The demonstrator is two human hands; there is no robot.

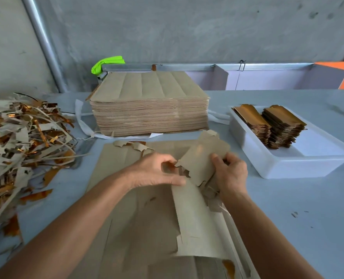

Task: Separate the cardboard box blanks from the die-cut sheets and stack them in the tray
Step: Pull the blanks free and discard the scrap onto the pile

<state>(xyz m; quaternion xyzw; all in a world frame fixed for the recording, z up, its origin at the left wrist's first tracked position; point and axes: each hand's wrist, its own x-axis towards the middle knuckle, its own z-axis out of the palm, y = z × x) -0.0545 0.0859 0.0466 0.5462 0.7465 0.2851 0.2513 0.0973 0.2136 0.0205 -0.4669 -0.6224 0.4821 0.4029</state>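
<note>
Both grips pinch one box blank (203,158): left hand (157,171) apparently its corner, right hand (230,172) its edge.

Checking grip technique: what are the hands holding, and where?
Both grip one box blank: right hand at its right edge, left hand pinching its lower-left corner.

The person showed two bare forearms that came in from the bottom edge, with no sleeve, glove, watch or ring seen on the left hand (157,172) or the right hand (230,173), and short nails.
</note>
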